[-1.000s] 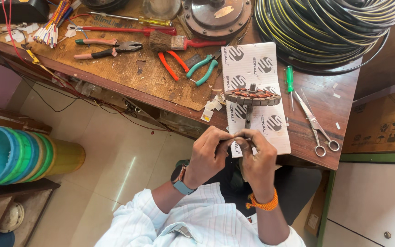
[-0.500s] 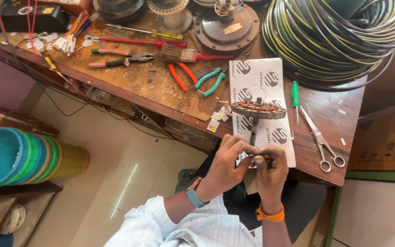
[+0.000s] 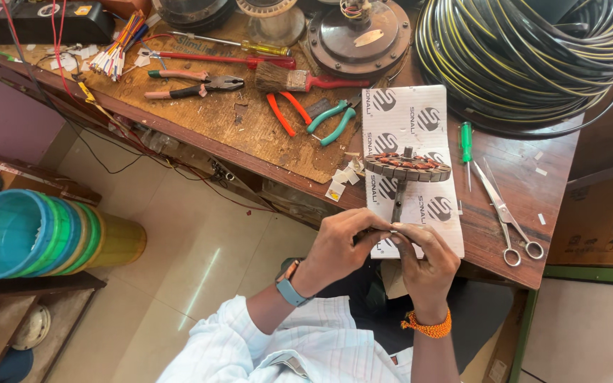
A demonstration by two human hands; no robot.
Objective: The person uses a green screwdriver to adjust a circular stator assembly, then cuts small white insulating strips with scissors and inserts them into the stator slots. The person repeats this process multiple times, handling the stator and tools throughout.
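In the head view, both hands meet just below the centre of the frame, at the near edge of a wooden workbench (image 3: 250,135). The left hand (image 3: 338,248) and the right hand (image 3: 427,262) are closed fingertip to fingertip around a small thin piece (image 3: 391,230), too small to tell what it is, held at the lower end of a dark shaft. That shaft belongs to a wound stator (image 3: 407,168), a flat ring with copper-coloured coils, which stands on a white printed sheet (image 3: 409,113) right of centre. To the right of the sheet lie a green screwdriver (image 3: 466,142) and a pair of scissors (image 3: 505,213), near each other. Left of the sheet, orange-handled pliers (image 3: 284,113) and teal-handled pliers (image 3: 331,120) lie side by side. A large coil of black and yellow cable (image 3: 526,50) fills the upper right. At the far left, nested plastic tubs (image 3: 30,234) lie on their side.
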